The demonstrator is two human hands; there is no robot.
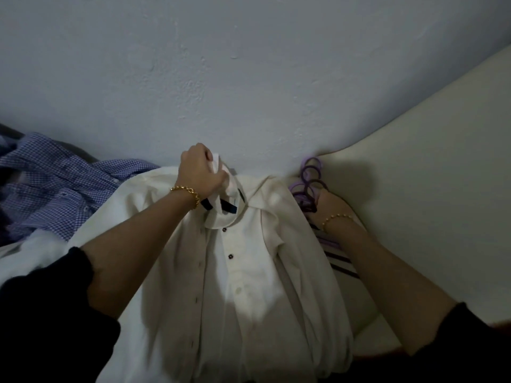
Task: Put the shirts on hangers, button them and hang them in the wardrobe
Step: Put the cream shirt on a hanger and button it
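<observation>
White long-sleeved shirt point(249, 272) with dark buttons lies front-up on a cream padded surface point(428, 161), its collar towards a pale plaster wall point(221, 64). The person's left hand point(197, 172), a gold chain bracelet at the wrist, is clenched around the bunched collar at the shirt's top. The right hand point(330, 204), also braceleted, reaches to a cluster of purple plastic hangers point(309, 175) just beside the shirt's shoulder; its fingers are hidden, so whether it grasps them cannot be told. A crumpled blue checked shirt point(55, 183) lies to the left
</observation>
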